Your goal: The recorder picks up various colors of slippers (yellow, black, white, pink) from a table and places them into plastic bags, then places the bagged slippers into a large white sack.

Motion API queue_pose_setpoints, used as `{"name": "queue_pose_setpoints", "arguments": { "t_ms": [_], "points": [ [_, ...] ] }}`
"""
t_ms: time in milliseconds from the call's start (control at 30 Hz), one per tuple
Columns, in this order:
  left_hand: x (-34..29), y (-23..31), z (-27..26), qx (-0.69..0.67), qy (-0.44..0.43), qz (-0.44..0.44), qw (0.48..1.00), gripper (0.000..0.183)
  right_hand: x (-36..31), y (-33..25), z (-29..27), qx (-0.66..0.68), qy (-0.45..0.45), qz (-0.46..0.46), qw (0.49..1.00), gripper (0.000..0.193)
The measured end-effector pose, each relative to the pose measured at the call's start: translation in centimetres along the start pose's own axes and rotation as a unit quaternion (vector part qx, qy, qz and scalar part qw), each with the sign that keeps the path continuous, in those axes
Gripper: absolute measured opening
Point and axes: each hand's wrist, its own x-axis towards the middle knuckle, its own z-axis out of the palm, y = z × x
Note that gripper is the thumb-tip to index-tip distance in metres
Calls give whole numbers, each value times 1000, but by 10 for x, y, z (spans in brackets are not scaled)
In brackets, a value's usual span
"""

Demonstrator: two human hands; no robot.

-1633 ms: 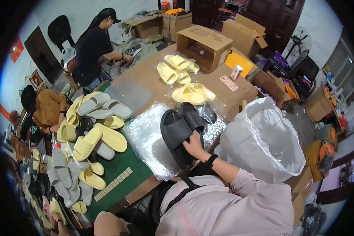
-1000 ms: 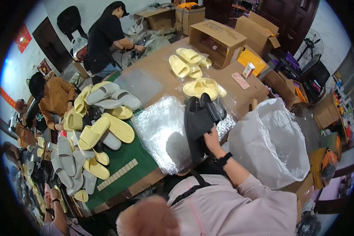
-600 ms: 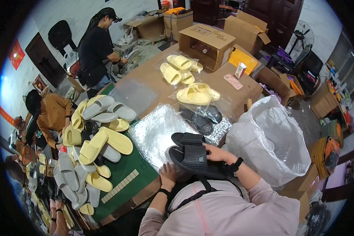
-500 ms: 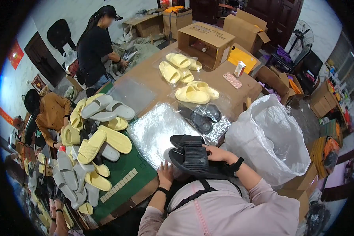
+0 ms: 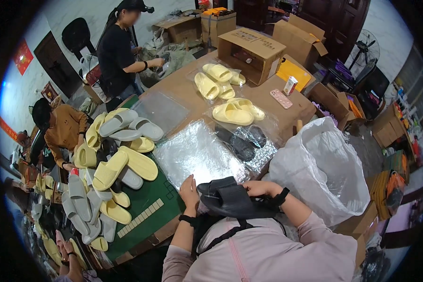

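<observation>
A pair of black slide slippers (image 5: 232,199) is held together in front of my chest, over the near table edge. My right hand (image 5: 261,189) is closed on their right side, with part of the grip hidden behind the slippers. My left hand (image 5: 189,193) is upright just left of the slippers' toe end, its fingers stretched out, holding nothing. Beyond my hands lies a stack of clear, shiny plastic bags (image 5: 192,150). Dark slippers in a clear bag (image 5: 242,141) rest on its right side.
Left, yellow and grey slippers (image 5: 127,162) heap on a green mat (image 5: 148,230). Bagged yellow slippers (image 5: 237,113) lie farther back. A white sack (image 5: 315,174) stands right. An open carton (image 5: 251,51) and phone (image 5: 281,98) sit behind. Two people (image 5: 120,51) work at the left.
The black slippers have tilted and come slightly nearer my body, in my right hand. My left hand has risen beside them with fingers extended. The standing person's arm has reached farther right.
</observation>
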Motion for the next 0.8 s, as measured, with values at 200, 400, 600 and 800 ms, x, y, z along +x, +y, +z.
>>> {"name": "queue_pose_setpoints", "arguments": {
  "t_ms": [200, 400, 600, 800],
  "points": [
    [-11, 42, -7, -6, -33, 48, 998, 27, 37, 60, -6, -72, 196, -62, 976, 32],
    [-21, 61, -11, -18, -76, 67, 995, 30, 64, 7, 5, -282, 285, -21, 916, 30],
    [-10, 95, -40, -157, -194, 38, 968, 30, 118, -29, 5, -353, 354, 10, 866, 31],
    [-6, 132, -66, -391, -272, -90, 875, 29, 143, -69, -22, -460, 334, 4, 823, 41]
  ]
}}
